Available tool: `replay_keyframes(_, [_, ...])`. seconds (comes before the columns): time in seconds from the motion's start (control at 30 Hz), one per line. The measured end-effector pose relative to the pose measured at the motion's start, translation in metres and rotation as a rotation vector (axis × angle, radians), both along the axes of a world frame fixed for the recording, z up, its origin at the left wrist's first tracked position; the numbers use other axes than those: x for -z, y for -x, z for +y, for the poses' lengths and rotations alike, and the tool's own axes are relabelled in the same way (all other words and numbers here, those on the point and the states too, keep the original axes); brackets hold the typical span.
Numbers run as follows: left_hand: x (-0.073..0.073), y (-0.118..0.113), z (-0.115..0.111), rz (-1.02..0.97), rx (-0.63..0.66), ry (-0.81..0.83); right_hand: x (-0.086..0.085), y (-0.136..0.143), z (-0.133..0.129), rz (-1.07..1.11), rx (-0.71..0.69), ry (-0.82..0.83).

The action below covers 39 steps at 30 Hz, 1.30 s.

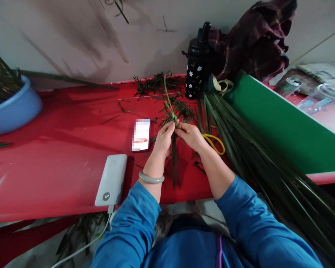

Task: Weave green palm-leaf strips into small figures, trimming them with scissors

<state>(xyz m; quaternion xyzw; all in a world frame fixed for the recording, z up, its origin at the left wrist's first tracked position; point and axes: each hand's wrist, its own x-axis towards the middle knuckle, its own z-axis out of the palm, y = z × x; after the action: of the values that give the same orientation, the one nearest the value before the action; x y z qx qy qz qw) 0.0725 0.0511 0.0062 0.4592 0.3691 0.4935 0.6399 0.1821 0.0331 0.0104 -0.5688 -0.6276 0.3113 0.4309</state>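
Over the red table (pixel 72 130), my left hand (pixel 165 137) and my right hand (pixel 190 134) come together at the fingertips. Both are closed on a small bunch of green leaf strips (pixel 174 117), folded or woven at the pinch. A thin pale stalk (pixel 167 91) rises from it, and long dark strip ends (pixel 175 163) hang below. Finer detail between the fingers is hidden. Cut leaf scraps (pixel 156 83) lie behind my hands. Just right of my right hand are the yellow handles (pixel 215 143) of what look like scissors.
A lit phone (pixel 141 134) and a white power bank (pixel 111 180) with a cable lie left. A blue basin (pixel 13 108) holds leaves. To the right are a black flowered tumbler (pixel 195 67), long leaves (pixel 240 141), a green board (pixel 279 130) and a plaid cloth (pixel 254 41).
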Motion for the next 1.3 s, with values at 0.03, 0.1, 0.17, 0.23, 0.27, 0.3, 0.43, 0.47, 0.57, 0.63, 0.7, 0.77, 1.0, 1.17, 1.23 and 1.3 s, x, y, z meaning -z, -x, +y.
replay_keyframes(0.03, [0.001,0.0,0.0,0.042,-0.002,-0.029,0.001,-0.003,0.001,0.052,0.04,-0.005])
replay_keyframes(0.1, [0.001,0.0,0.0,0.15,0.019,-0.099,0.002,-0.008,0.003,0.13,0.137,0.0])
replay_keyframes(0.17, [0.002,-0.001,0.0,0.263,0.042,-0.156,0.002,-0.012,0.004,0.159,0.196,0.009])
replay_keyframes(0.23, [0.002,-0.001,0.0,0.354,0.021,-0.185,0.001,-0.015,0.003,0.152,0.202,0.012])
replay_keyframes(0.27, [0.002,-0.001,-0.001,0.371,0.005,-0.177,0.001,-0.016,0.003,0.142,0.19,0.01])
replay_keyframes(0.3, [0.001,-0.002,-0.001,0.363,0.003,-0.152,0.001,-0.016,0.003,0.133,0.175,0.009])
replay_keyframes(0.43, [0.001,-0.004,-0.003,0.163,0.088,0.066,0.001,-0.015,0.002,0.164,0.128,0.021])
replay_keyframes(0.47, [0.0,-0.004,-0.004,0.117,0.101,0.11,0.001,-0.014,0.003,0.195,0.131,0.029])
replay_keyframes(0.57, [-0.002,-0.004,-0.005,0.05,0.118,0.175,0.002,-0.014,0.004,0.293,0.139,0.054])
replay_keyframes(0.63, [-0.004,-0.004,-0.006,0.033,0.15,0.202,0.002,-0.014,0.004,0.324,0.142,0.058])
replay_keyframes(0.7, [-0.005,-0.003,-0.006,0.026,0.176,0.219,0.001,-0.015,0.004,0.324,0.144,0.057])
replay_keyframes(0.77, [-0.005,-0.002,-0.006,0.028,0.178,0.227,0.001,-0.016,0.004,0.301,0.136,0.064])
replay_keyframes(1.0, [0.006,-0.002,0.0,0.082,0.143,0.11,0.002,-0.021,0.003,0.216,0.05,0.072])
replay_keyframes(1.17, [0.006,-0.001,0.0,0.119,0.144,0.116,0.003,-0.021,0.004,0.257,0.044,0.096])
replay_keyframes(1.23, [0.006,-0.001,0.0,0.119,0.14,0.128,0.003,-0.021,0.004,0.256,0.053,0.1])
replay_keyframes(1.3, [0.007,-0.002,-0.001,0.126,0.14,0.115,0.003,-0.022,0.004,0.254,0.072,0.092])
